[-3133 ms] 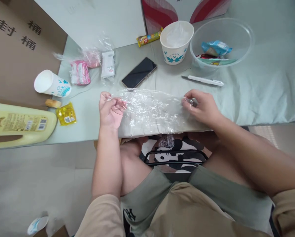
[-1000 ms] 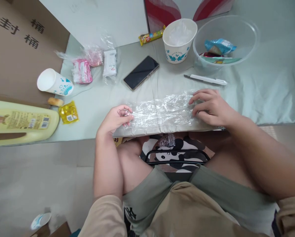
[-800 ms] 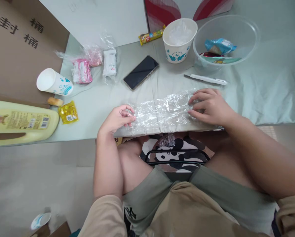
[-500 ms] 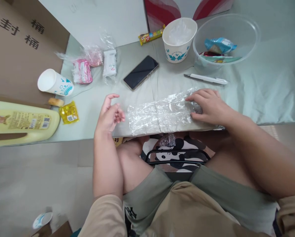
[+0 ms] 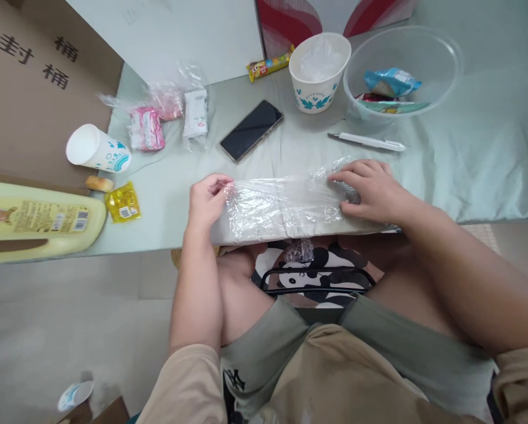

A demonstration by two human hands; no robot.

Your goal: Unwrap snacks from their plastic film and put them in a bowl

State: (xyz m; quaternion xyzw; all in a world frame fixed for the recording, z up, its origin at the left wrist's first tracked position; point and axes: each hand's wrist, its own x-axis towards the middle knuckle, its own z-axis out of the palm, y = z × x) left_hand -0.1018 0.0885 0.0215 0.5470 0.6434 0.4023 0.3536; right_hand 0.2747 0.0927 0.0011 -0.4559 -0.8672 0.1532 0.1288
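Observation:
A crinkled sheet of clear plastic wrap (image 5: 281, 203) lies on the pale green cloth (image 5: 255, 159) at the near edge of the table. My left hand (image 5: 206, 200) pinches the wrap's left end between thumb and fingers. My right hand (image 5: 372, 191) rests on the wrap's right end with its fingers spread, pressing it down onto the cloth.
Beyond the wrap lie a white pen-like tool (image 5: 365, 141) and a black phone (image 5: 251, 129). A paper cup (image 5: 319, 70) and a clear bowl (image 5: 440, 59) with snack packets stand at the back. Left: tipped paper cup (image 5: 96, 150), pink packets (image 5: 146, 126), yellow packet (image 5: 121, 203), yellow bottle (image 5: 38, 221).
Earlier both hands held the wrap stretched up; it now lies on the cloth. My left hand let go half a second ago, then took the left end again. My right hand stayed pressing.

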